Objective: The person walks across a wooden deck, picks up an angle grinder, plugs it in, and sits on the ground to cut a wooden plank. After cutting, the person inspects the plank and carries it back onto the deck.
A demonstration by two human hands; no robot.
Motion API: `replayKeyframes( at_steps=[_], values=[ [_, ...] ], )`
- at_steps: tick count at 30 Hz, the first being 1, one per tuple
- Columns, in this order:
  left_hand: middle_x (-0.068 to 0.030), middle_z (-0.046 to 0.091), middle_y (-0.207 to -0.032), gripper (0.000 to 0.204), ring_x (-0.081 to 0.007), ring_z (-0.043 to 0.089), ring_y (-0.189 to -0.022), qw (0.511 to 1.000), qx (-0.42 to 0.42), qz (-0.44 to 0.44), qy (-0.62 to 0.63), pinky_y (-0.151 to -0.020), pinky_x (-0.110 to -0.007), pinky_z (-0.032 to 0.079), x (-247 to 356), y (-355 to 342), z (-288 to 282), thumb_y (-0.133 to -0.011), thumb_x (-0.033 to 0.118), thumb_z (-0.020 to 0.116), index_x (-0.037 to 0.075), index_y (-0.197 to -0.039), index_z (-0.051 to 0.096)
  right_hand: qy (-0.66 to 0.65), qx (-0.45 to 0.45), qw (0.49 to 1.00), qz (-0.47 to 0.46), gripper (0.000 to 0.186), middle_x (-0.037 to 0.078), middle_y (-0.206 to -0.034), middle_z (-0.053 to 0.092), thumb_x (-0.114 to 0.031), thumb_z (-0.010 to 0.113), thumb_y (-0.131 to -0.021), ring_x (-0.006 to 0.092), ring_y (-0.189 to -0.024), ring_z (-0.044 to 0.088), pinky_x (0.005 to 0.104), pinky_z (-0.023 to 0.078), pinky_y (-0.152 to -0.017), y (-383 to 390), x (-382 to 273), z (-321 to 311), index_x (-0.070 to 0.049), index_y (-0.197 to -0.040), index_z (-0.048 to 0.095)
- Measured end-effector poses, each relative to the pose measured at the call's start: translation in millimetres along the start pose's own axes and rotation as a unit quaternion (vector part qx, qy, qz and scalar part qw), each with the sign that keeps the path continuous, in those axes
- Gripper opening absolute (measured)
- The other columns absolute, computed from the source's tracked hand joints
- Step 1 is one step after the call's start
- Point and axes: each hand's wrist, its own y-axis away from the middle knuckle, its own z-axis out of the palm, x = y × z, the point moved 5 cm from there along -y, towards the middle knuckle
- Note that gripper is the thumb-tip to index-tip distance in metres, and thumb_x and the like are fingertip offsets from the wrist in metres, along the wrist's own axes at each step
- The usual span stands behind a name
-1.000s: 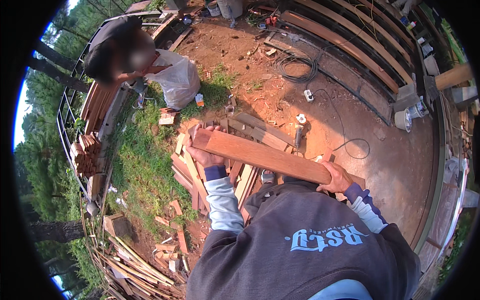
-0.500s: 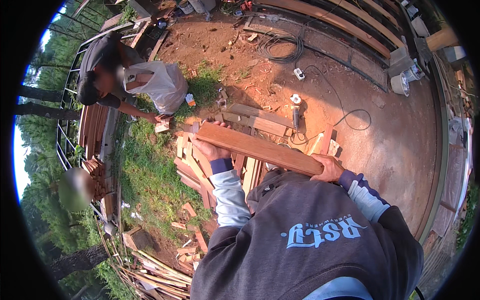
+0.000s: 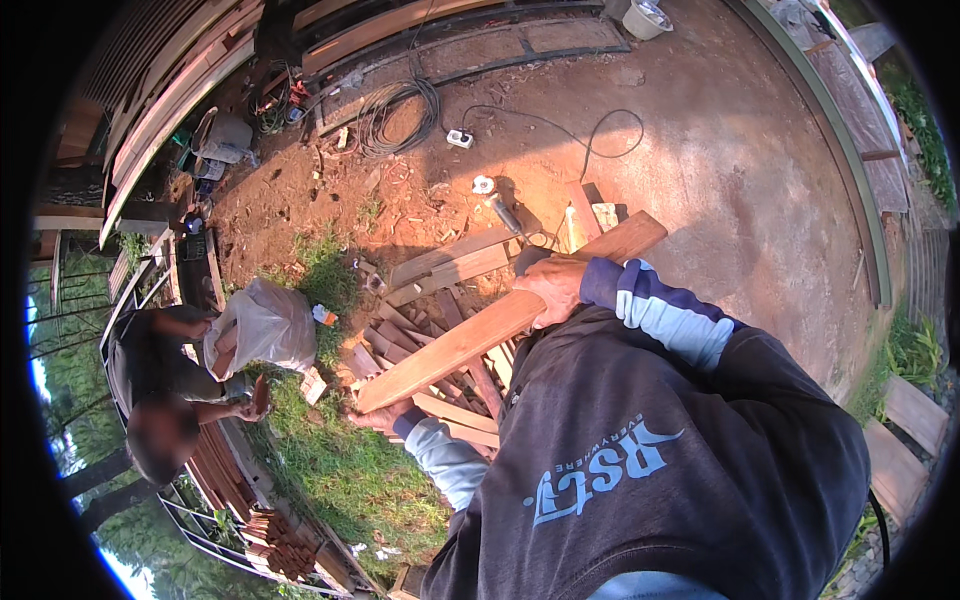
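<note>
A long reddish-brown wooden plank (image 3: 465,348) slants across the front of my body, its near-left end low and its far-right end raised over the ground. My right hand (image 3: 553,287) is wrapped over the plank right of its middle. At the lower left end, my left hand (image 3: 385,416) grips the plank from below, and part of its fingers is hidden behind the wood. Under the plank, a loose heap of cut wood strips (image 3: 480,385) lies on the ground. Just beyond my right hand, an angle grinder (image 3: 502,213) rests on the dirt.
At the left, a co-worker (image 3: 165,370) bends beside a white plastic sack (image 3: 265,325), a wood piece in one hand. A power strip (image 3: 460,138) and coiled cable (image 3: 400,118) lie farther off. Stacked boards (image 3: 280,540) stand lower left; a white bucket (image 3: 646,18) is far right.
The plank has swung so its right end points farther away and its left end nearer. My right hand has shifted inward along it. The co-worker's hand has lifted a wood piece; the view has turned right.
</note>
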Motion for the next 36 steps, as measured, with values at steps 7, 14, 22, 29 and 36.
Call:
replayKeyframes(
  at_steps=[7, 14, 22, 29, 36],
  values=[
    [-0.0183, 0.058, -0.114, 0.065, -0.0373, 0.060, -0.102, 0.970, 0.239, 0.003, -0.034, -0.087, -0.057, 0.051, -9, 15, -57, -0.086, 0.061, 0.051, 0.008, -0.124, 0.045, 0.058, -0.074, 0.996, 0.002, 0.061, 0.020, -0.082, 0.068, -0.049, 0.082, -0.064, 0.0356, -0.080, 0.068, 0.0433, 0.054, -0.069, -41, -41, -21, 0.006, -0.087, 0.067],
    [-0.0165, 0.055, -0.080, 0.049, -0.0321, 0.060, -0.070, 0.969, 0.237, -0.062, -0.004, -0.064, -0.047, 0.056, -60, 29, -59, -0.089, 0.057, 0.056, 0.013, -0.106, 0.042, 0.067, -0.126, 0.987, 0.067, 0.083, 0.029, -0.087, 0.066, -0.071, 0.069, -0.070, 0.0426, -0.086, 0.066, 0.0480, 0.052, -0.078, -8, -23, 2, 0.008, -0.097, 0.064],
    [-0.0152, 0.063, -0.087, 0.057, -0.0291, 0.064, -0.074, 0.989, 0.138, -0.028, 0.053, -0.074, -0.046, 0.056, -55, 73, 44, -0.083, 0.059, 0.066, 0.008, -0.102, 0.053, -0.015, -0.113, 0.990, 0.084, 0.077, 0.027, -0.088, 0.067, -0.062, 0.072, -0.074, 0.0394, -0.087, 0.067, 0.0419, 0.051, -0.081, 24, -22, -2, 0.008, -0.105, 0.065],
    [-0.0151, 0.063, -0.093, 0.055, -0.0334, 0.062, -0.087, 0.983, 0.027, -0.153, 0.100, -0.087, -0.055, 0.050, -128, 91, 146, -0.083, 0.053, 0.069, 0.009, -0.111, 0.050, -0.045, -0.055, 0.996, 0.060, 0.077, 0.029, -0.094, 0.067, -0.062, 0.071, -0.074, 0.0400, -0.092, 0.066, 0.0446, 0.051, -0.082, 18, 15, -39, 0.008, -0.107, 0.064],
    [-0.0127, 0.062, -0.085, 0.028, -0.0318, 0.061, -0.084, 0.976, -0.035, -0.200, 0.074, -0.086, -0.051, 0.048, -209, 44, 242, -0.080, 0.022, 0.068, 0.010, -0.101, 0.055, -0.066, -0.035, 0.997, 0.024, 0.088, 0.029, -0.108, 0.063, -0.061, 0.073, -0.074, 0.0406, -0.102, 0.063, 0.0444, 0.049, -0.088, 0, 112, -90, 0.007, -0.125, 0.051]
  ],
)
